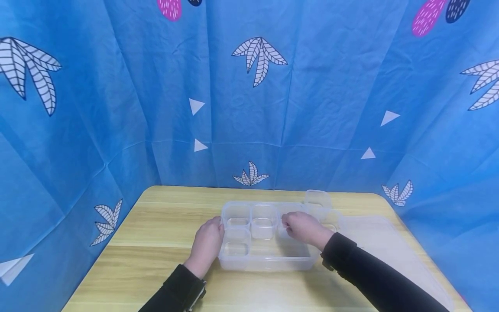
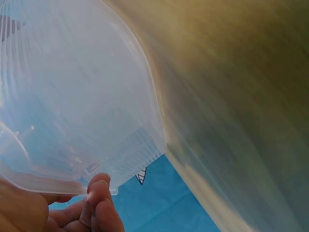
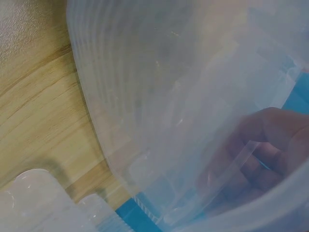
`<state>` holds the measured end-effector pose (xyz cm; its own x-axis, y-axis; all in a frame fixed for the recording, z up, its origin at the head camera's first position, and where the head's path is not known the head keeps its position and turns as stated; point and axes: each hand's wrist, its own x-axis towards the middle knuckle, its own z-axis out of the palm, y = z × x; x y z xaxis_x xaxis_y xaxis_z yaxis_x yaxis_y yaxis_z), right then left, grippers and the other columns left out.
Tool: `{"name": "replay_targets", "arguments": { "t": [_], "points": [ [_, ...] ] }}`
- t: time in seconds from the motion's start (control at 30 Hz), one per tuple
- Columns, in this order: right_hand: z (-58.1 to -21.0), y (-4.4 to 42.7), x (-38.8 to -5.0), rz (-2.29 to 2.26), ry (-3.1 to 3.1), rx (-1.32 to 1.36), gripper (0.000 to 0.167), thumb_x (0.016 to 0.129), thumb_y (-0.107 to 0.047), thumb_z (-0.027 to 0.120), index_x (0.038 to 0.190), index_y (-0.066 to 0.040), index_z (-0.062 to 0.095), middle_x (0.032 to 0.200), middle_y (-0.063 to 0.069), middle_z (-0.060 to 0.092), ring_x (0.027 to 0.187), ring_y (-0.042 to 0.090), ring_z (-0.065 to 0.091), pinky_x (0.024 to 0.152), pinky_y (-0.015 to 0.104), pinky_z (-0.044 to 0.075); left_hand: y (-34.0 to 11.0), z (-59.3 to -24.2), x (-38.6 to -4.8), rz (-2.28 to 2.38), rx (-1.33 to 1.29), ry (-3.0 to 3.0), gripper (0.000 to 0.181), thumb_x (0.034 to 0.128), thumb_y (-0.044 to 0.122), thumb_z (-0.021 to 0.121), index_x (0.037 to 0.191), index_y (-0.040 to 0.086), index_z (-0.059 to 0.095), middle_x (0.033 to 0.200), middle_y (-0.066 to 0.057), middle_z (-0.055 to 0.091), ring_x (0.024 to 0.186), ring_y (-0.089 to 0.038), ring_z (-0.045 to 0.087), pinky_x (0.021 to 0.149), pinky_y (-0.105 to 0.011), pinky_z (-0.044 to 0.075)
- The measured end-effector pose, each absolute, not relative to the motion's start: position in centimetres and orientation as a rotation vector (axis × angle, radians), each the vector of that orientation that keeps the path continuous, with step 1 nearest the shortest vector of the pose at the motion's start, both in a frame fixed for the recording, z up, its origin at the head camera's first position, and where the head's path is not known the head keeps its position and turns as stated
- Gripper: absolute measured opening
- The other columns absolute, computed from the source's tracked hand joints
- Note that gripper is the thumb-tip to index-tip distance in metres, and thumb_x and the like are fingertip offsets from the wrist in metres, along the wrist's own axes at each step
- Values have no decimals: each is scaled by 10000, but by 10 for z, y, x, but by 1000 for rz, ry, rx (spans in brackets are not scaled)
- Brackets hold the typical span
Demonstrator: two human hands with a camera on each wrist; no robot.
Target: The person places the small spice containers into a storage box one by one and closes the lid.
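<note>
A large clear plastic box (image 1: 269, 263) stands on the table. My left hand (image 1: 208, 242) grips its left rim, thumb inside and fingers curled outside; the left wrist view shows the fingers (image 2: 101, 198) against the rim. Small clear containers sit inside it: one at back left (image 1: 237, 211), one at front left (image 1: 236, 242), and one at back middle (image 1: 264, 216), a little askew. Over the right part of the box, my right hand (image 1: 306, 226) has curled fingers pinching the edge of another small clear container (image 3: 250, 151), mostly hidden by the hand and box wall.
Two more small clear containers, a farther one (image 1: 317, 197) and a nearer one (image 1: 336, 219), stand just outside the box's back right corner. A flat translucent lid (image 1: 393, 251) lies on the table's right side. A blue patterned curtain (image 1: 249, 121) surrounds the wooden table (image 1: 156, 260).
</note>
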<state>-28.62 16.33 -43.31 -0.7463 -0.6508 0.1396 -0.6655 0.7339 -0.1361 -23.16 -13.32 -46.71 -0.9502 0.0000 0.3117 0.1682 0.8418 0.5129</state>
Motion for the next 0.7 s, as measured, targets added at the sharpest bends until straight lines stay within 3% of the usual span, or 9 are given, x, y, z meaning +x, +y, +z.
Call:
{"name": "replay_targets", "arguments": {
  "t": [0.27,0.7],
  "points": [
    [-424,170,-283,273,-2795,1109,145,821,-63,776,897,-64,653,817,25,644,731,189,593,689,358,542,-133,-468,-231,-800,-122,-2723,329,1017,105,542,1252,-118,598,1148,-264,667,1072,-406,651,914,-501,552],
    [-401,197,-276,327,-2741,1045,103,851,-46,747,906,-69,663,831,3,639,799,188,625,736,367,554,-133,-467,-231,-796,-118,-2714,334,1013,113,550,1244,-122,604,1173,-274,662,1089,-412,647,929,-500,546]
  ]
}}
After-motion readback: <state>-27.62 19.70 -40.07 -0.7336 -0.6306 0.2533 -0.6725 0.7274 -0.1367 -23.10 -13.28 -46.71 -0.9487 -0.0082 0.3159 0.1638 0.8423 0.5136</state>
